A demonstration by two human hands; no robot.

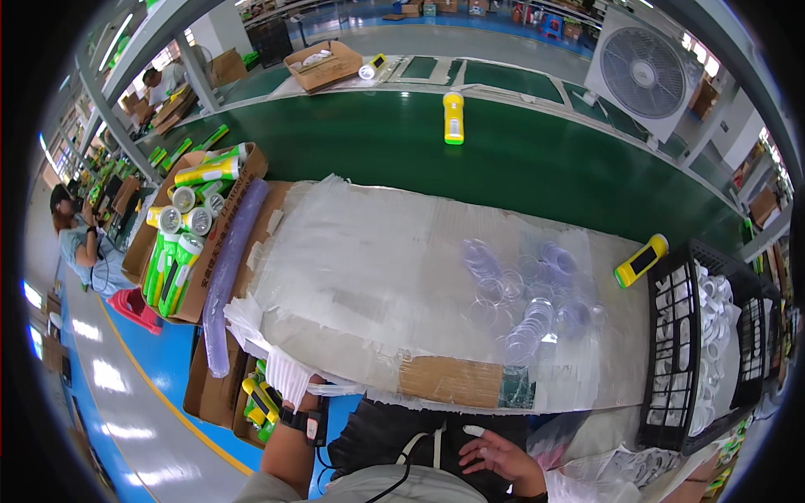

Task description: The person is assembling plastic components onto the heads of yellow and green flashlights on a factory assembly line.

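My right hand (pixel 501 459) hovers over my lap below the table's near edge, fingers spread and holding nothing; one fingertip wears a white wrap. My left hand (pixel 315 392) reaches down at the near left corner, beside a white foam sheet (pixel 289 375). Its fingers are hidden by the sheet and the table edge. A black strapped device (pixel 314 426) sits on that wrist. Below the left forearm, yellow and green flashlights (pixel 262 401) lie in a low carton. Loose clear plastic discs (pixel 537 318) are scattered on the right half of the covered tabletop (pixel 360 260).
On the left, a carton (pixel 216 260) holds several flashlights, with a rolled purple film (pixel 231 285) against it. A black crate (pixel 671 377) of white rings (pixel 713 327) stands right, near a yellow flashlight (pixel 641 261). Another flashlight (pixel 453 119) lies on the green conveyor (pixel 360 134).
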